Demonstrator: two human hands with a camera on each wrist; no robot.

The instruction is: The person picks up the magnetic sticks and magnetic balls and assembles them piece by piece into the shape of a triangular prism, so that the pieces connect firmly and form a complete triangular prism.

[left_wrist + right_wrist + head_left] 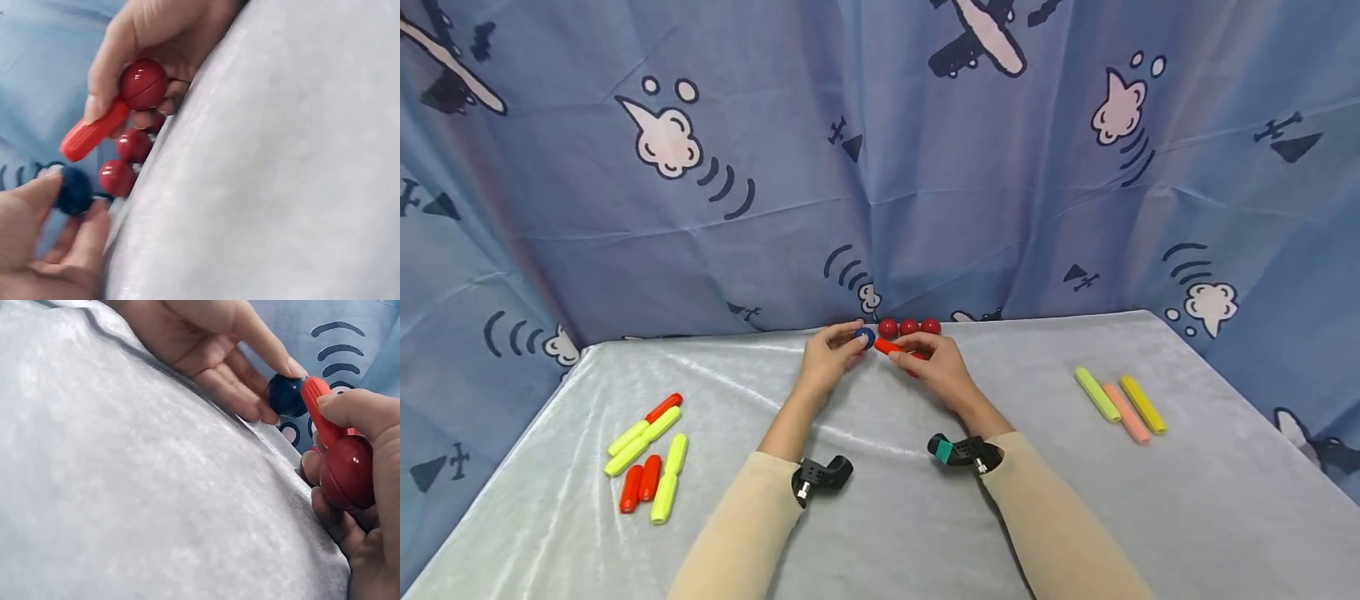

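The left hand [829, 357] pinches a dark blue ball [865, 337] between thumb and fingertips [294, 365], the other fingers loosely curved beneath it. The right hand [934, 367] grips an orange-red stick [887, 347] with a red ball [143, 84] fixed on its near end; the thumb lies along the stick and the fingers curl under the ball. The stick's free tip points at the blue ball and sits just beside it; in the right wrist view the tip looks to touch the ball, though whether it has entered cannot be told.

Both hands meet at the far edge of the grey table [880, 517], close to the blue curtain [880, 167] printed with planes and clouds. Right behind the hands, against the curtain's foot, three loose red balls [909, 327] lie in a row, touching one another.

Well to the left of the hands lies a loose cluster of yellow-green and orange-red sticks [647, 458], some joined end to end. Well to the right of the hands three sticks [1122, 406] lie side by side: yellow-green, pale orange and yellow. Cream sleeves cover both forearms, each carrying a small black wrist camera [822, 477].
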